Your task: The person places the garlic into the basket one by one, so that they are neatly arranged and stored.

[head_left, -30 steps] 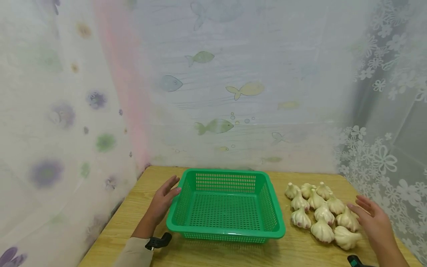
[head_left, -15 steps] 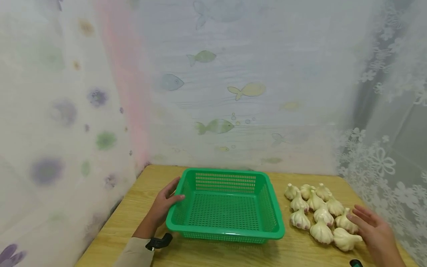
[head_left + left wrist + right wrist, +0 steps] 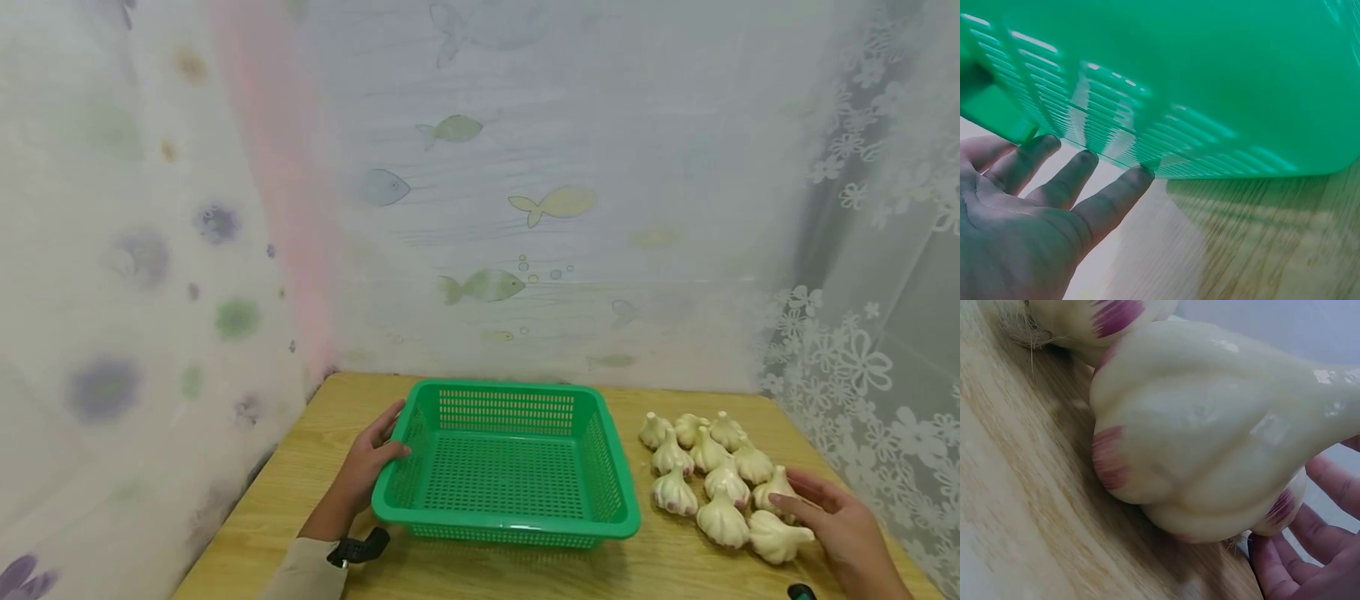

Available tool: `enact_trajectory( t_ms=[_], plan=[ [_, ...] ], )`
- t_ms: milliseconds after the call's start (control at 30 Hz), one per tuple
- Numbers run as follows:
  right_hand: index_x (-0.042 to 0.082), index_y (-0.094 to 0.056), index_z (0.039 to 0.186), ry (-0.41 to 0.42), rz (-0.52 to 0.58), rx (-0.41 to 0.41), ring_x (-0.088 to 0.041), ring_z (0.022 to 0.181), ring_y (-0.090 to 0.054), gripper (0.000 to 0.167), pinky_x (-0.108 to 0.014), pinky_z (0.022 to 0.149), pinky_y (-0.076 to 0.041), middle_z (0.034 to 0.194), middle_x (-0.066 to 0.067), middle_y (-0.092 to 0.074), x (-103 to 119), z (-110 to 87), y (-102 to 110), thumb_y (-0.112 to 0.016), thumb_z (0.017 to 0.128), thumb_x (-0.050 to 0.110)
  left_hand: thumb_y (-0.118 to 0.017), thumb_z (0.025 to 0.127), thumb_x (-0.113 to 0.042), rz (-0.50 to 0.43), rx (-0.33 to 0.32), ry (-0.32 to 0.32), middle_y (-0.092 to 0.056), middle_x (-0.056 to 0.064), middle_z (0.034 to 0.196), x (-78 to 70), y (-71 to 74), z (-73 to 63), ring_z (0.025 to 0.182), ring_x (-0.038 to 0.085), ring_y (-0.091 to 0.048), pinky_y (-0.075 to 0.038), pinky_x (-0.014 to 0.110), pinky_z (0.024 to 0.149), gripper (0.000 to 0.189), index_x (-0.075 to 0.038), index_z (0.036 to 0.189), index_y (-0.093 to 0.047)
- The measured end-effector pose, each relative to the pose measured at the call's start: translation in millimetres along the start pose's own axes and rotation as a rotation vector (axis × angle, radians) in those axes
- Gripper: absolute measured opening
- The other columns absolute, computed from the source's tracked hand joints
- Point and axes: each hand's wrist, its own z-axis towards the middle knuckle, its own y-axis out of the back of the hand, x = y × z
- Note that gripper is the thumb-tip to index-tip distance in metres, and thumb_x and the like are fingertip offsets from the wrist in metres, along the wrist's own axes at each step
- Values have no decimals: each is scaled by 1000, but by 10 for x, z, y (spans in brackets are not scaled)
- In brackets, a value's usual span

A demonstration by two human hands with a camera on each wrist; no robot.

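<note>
A green plastic basket [image 3: 510,521] with slotted walls stands on the wooden table, nothing inside it. My left hand [image 3: 365,467] grips its left side, thumb over the rim and fingers against the outer wall. In the left wrist view, fingertips [image 3: 1138,176] meet the slotted wall. Several white garlic bulbs [image 3: 723,521] sit in a group to the right of the basket. My right hand [image 3: 847,529] is at the right edge of this group, thumb and fingers around one garlic bulb [image 3: 763,497]. A nearer bulb [image 3: 1191,425] partly hides that bulb in the right wrist view.
The wooden table [image 3: 300,467] backs onto a hanging sheet [image 3: 600,317] printed with fish. Patterned sheets also hang along both sides. A black strap device [image 3: 358,547] is on my left wrist.
My left thumb has come down over the basket's rim. My right hand has moved slightly left and closed around a garlic bulb at the group's right edge. The basket has hardly moved.
</note>
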Motion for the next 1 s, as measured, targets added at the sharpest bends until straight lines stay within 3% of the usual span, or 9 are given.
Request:
enact_trajectory(
  t_ms=[200,400,667,767,867,1000],
  plan=[
    [0,-21,165,-4,-41,53,-48,142,-36,111,-32,82,-56,163,-29,-30,18,-6,41,-72,88,63,-56,94,1,-10,-12,9,-32,18,166,-10,-5,6,136,43,-50,-58,40,92,82,-23,166,-25],
    [-2,-16,164,-14,-54,68,-52,144,-32,109,-34,83,-55,168,-29,-16,-6,2,37,-66,93,64,-56,94,1,-3,-33,15,-34,17,166,2,-20,-4,137,41,-50,-57,37,92,81,-24,165,-27],
    [-2,-18,164,-36,-44,-1,-43,128,-49,105,-27,72,-55,168,-30,-16,-16,-25,-7,-63,95,63,-56,94,0,-1,-30,27,-33,17,166,-26,-27,-7,134,41,-52,-58,42,91,81,-26,165,-27],
    [-1,-17,164,-31,-45,10,-36,121,-55,109,-28,73,-56,168,-30,-16,13,-32,-5,-63,93,67,-57,93,0,-2,-33,28,-33,18,165,-26,-24,-3,132,40,-54,-58,43,91,82,-26,165,-27],
    [0,-16,165,-34,-48,8,-16,102,-62,113,-31,75,-57,168,-30,-16,38,-41,-7,-63,90,70,-57,93,0,-4,-32,26,-33,19,165,-17,-17,-1,131,41,-54,-58,44,90,82,-24,166,-27],
    [0,-19,165,-43,-54,-29,5,81,-55,112,-33,75,-58,167,-30,-20,62,-55,-17,-66,89,68,-56,94,0,-1,-26,23,-33,19,165,-8,-7,-3,131,41,-55,-59,44,90,82,-24,166,-26]
  ],
)
